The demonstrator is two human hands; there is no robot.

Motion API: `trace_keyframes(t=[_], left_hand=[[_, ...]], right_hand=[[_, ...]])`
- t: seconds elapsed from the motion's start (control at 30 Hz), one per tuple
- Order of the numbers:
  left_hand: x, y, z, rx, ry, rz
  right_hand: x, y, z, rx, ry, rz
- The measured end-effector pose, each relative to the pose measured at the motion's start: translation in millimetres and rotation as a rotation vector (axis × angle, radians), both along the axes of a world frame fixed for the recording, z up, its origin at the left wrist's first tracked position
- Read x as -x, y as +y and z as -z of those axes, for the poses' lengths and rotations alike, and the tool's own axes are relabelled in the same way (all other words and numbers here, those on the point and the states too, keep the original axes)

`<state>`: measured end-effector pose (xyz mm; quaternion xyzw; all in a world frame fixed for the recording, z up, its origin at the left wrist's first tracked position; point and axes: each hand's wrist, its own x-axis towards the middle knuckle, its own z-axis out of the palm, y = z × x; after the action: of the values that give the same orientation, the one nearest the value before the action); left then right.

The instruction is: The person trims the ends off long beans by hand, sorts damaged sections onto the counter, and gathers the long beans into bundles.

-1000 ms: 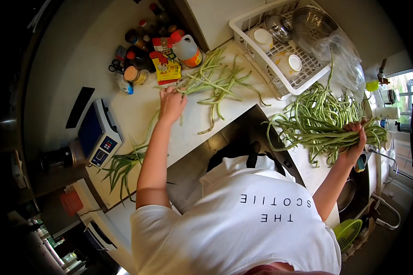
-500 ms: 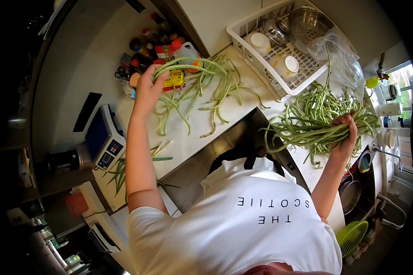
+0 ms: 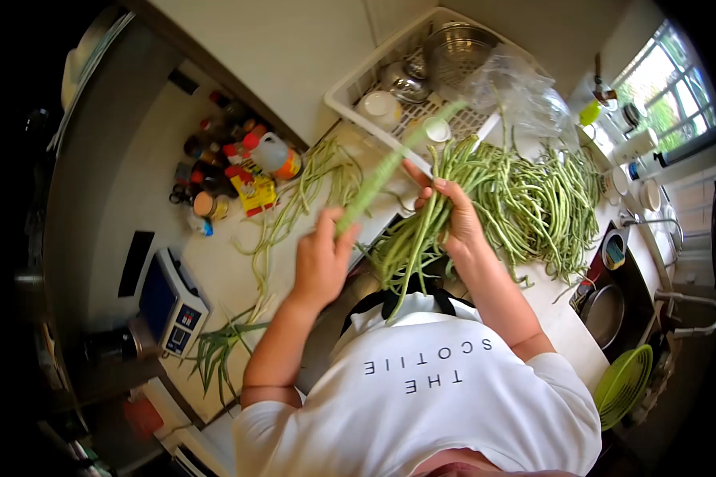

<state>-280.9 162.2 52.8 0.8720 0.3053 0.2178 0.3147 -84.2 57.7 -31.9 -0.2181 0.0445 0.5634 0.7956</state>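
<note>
My left hand [image 3: 321, 253] is closed on a long green bean [image 3: 380, 176], blurred by motion, that slants up and right from the fingers. Facing it, my right hand [image 3: 458, 213] grips a thick bundle of long beans [image 3: 410, 242], whose ends hang over the counter edge in front of the white shirt. To the right lies a large heap of long beans [image 3: 545, 203]. More loose beans [image 3: 270, 234] are strewn over the counter at the left, and green onions [image 3: 215, 354] lie near the scale.
A white dish rack [image 3: 346, 99] holds bowls and steel pans, with a clear plastic bag [image 3: 517, 91] at its right. Bottles and packets [image 3: 250, 187] stand at the upper left, above a scale [image 3: 171, 306]. The sink [image 3: 605, 314] and a green basket [image 3: 624, 385] are at the right.
My right hand has brought its bundle leftward from the heap to the front of the body. My left hand has moved right and down toward it; the several beans it held up have left it.
</note>
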Motion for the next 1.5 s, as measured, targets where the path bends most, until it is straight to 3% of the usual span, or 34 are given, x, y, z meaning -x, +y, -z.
trace_keyframes(t=[0.07, 0.17, 0.3, 0.37, 0.43, 0.57, 0.63, 0.83, 0.9, 1.1, 1.17, 1.23, 1.3, 1.33, 1.5], left_hand=[[-0.8, -14.5, 31.1, 0.002, -0.013, 0.124], [4.6, -31.6, 53.3, 0.114, 0.064, 0.135], [9.2, -40.9, 64.2, 0.159, 0.098, 0.19], [4.4, -40.6, 62.4, 0.159, 0.113, 0.233], [-4.8, -41.9, 52.6, 0.227, -0.004, 0.284], [-31.3, -40.7, 42.3, 0.16, -0.097, 0.255], [-43.7, -40.7, 30.3, 0.405, 0.108, 0.198], [-66.9, -52.0, 50.3, 0.143, -0.01, 0.239], [-73.6, -54.7, 48.0, -0.055, 0.13, 0.239], [-98.1, -50.8, 49.0, -0.146, 0.153, 0.203], [-109.7, -43.7, 54.7, -0.438, -0.096, 0.294], [-121.4, -43.9, 68.0, -0.36, -0.114, 0.325], [-133.4, -45.5, 68.9, 0.167, -0.258, 0.442], [-134.6, -43.3, 57.9, 0.322, -0.15, 0.507], [-149.1, -54.2, 63.7, 0.173, -0.194, 0.53]], right_hand=[[-3.0, 0.8, -2.8, -0.219, 0.101, 0.03], [-13.5, -6.2, -10.3, -0.276, 0.095, 0.06], [-31.8, -14.0, -5.2, -0.23, 0.016, 0.107], [-33.5, -18.6, -5.7, -0.081, -0.116, 0.131], [-25.3, -16.4, -18.2, 0.062, -0.277, 0.228], [-10.0, -16.8, -32.2, 0.045, -0.282, 0.153], [-8.5, -16.1, -31.3, 0.03, -0.291, 0.152], [-11.1, -19.5, -31.5, 0.031, -0.359, 0.203], [-13.0, -19.6, -28.1, 0.02, -0.372, 0.216], [-25.9, -22.7, -26.2, 0.067, -0.371, 0.308], [-31.6, -23.3, -20.3, 0.049, -0.364, 0.329], [-39.9, -24.8, -15.4, 0.011, -0.304, 0.344], [-46.5, -28.4, -11.5, -0.025, -0.294, 0.314], [-46.8, -30.3, -18.1, -0.002, -0.332, 0.348], [-55.1, -40.6, -20.3, 0.048, -0.43, 0.413]])
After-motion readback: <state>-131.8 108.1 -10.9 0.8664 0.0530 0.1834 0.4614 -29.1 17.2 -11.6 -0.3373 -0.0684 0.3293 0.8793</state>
